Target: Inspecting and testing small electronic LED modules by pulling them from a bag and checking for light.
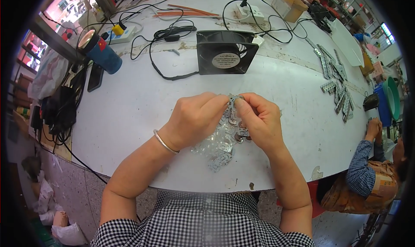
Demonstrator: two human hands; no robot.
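- Silvery strip btwn my L hand & R hand, over white table.
- Both pinched closed on its top end; L thumb hidden.
- Best: light, even pinch, no bending.
- Loose pcs below; blk fan beyond.

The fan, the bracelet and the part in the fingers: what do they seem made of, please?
Fan: probably matt black plastic or painted metal, judging by its even dark frame. Bracelet: likely polished metal, given its silvery highlights. Held part: perhaps metal, from its silvery look, though too small to tell.
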